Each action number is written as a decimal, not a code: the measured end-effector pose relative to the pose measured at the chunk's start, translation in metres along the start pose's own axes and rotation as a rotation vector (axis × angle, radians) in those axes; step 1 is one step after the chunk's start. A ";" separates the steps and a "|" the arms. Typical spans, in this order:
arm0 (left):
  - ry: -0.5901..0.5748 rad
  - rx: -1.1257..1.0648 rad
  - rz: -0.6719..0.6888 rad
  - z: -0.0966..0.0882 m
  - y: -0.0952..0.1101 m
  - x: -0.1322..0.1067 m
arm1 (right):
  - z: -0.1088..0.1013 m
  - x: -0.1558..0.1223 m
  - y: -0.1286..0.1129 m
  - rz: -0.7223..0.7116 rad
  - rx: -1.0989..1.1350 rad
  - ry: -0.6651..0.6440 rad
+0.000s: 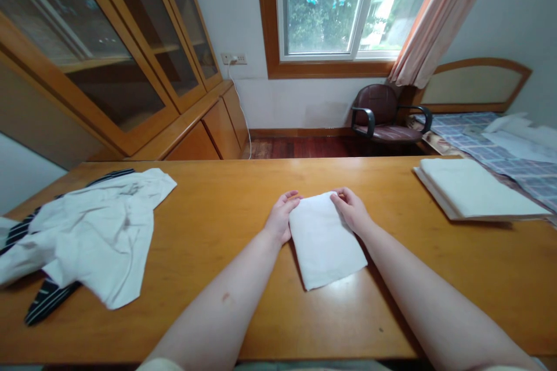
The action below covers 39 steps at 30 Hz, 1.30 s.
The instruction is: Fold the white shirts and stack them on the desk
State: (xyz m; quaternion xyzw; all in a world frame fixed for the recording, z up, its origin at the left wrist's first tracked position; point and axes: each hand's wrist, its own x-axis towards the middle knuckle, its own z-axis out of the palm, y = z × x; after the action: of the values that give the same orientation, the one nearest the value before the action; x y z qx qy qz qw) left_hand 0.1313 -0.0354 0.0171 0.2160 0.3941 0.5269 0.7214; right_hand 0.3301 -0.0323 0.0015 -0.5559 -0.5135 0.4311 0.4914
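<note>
A white folded cloth (326,243) lies at the middle of the wooden table (209,214), its far edge between my hands. My left hand (281,217) grips its far left corner, with the thumb on top and the fingers partly behind it. At the far right corner, my right hand (351,211) pinches the cloth between thumb and fingers. The near edge of the cloth rests close to the tabletop, slightly turned.
Crumpled white garments (100,232) with dark striped cloth (52,301) lie on the table's left. A stack of folded white cloth (474,188) sits at the right. Beyond stand a glass-door cabinet (174,122), an office chair (383,116) and a bed (500,139).
</note>
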 end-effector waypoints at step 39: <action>-0.318 -0.104 -0.425 -0.008 0.006 -0.001 | -0.004 -0.008 -0.005 0.238 0.430 -0.313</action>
State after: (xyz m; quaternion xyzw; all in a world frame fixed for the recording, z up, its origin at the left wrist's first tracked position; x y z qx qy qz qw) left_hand 0.1218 -0.0356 0.0172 0.1712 0.2850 0.3427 0.8787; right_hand 0.3325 -0.0408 0.0071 -0.4219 -0.4110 0.6652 0.4588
